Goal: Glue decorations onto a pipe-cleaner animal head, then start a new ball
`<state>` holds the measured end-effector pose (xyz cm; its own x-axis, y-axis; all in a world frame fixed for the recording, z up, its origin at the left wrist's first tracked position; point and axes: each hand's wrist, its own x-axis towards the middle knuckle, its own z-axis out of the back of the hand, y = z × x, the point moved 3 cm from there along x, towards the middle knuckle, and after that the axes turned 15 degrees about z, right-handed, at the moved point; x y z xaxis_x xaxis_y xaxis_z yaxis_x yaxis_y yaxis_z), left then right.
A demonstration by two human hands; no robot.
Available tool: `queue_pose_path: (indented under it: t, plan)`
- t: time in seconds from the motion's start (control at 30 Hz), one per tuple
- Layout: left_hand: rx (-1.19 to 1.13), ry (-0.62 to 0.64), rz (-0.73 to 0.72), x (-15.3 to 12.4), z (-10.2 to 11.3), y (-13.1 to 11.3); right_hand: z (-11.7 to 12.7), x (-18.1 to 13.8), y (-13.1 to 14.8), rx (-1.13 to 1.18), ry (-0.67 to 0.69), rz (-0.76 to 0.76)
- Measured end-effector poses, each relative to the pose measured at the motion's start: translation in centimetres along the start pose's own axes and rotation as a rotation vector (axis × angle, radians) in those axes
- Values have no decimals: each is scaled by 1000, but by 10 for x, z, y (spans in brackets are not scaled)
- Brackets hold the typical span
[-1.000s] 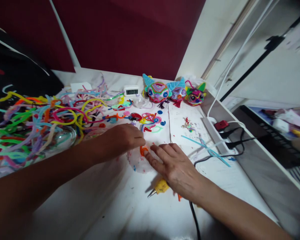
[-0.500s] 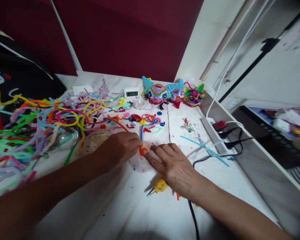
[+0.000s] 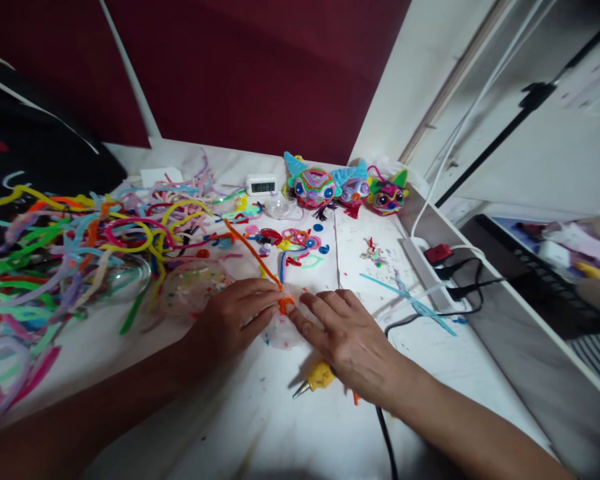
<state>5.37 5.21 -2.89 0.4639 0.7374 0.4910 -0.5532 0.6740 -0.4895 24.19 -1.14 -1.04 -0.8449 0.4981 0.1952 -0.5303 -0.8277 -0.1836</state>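
Observation:
My left hand (image 3: 243, 312) is closed in a pinch on an orange pipe cleaner (image 3: 255, 252), whose long free end slants up and left. The other end is a small orange coil lying on a clear plastic dome (image 3: 286, 335). From the right, my right hand (image 3: 343, 333) presses a fingertip on this coil and steadies it against the dome, its other fingers stretched over the dome's far side. Just below my right hand lies a yellow glue gun (image 3: 320, 375) with a metal nozzle, its rear part hidden by the hand.
Colourful pipe cleaners (image 3: 80, 247) heap at the left, beside another clear dome (image 3: 193, 283). Coiled pieces (image 3: 297, 240) lie beyond my hands. At the back stand a digital timer (image 3: 261, 185) and decorated animal heads (image 3: 315, 187). A power strip (image 3: 437, 273) and black cable (image 3: 386, 433) run at right.
My left hand has shifted down and slightly left, its fingers lower beside the coil. More of the orange pipe cleaner shows, now steeper. My right hand stays nearly still.

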Motion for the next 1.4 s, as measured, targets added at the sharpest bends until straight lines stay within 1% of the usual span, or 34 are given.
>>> queue_pose_path:
  t: [0.23, 0.73, 0.93, 1.03, 1.13, 1.2, 1.27, 1.4]
  plan:
    - [-14, -34, 0, -2, 1, 1, 1, 1, 0, 11, 7, 10]
    - [-52, -50, -71, -4, -3, 7, 4, 1, -3, 12, 3, 33]
    - [-79, -42, -67, -5, -4, 8, 7, 4, -8, 130, 4, 3]
    - [-82, -43, -70, -5, -4, 8, 9, 5, -15, 266, -2, -11]
    - [-76, -49, -86, -4, -4, 8, 11, 11, -28, 385, -91, -28]
    - [-73, -53, -96, -4, -5, 8, 10, 18, -38, 382, -133, -13]
    - [-72, -63, -102, -4, -4, 8, 6, 29, -46, 352, -107, 44]
    - [-67, -66, -89, -6, -5, 9, -1, 46, -55, 206, 15, 151]
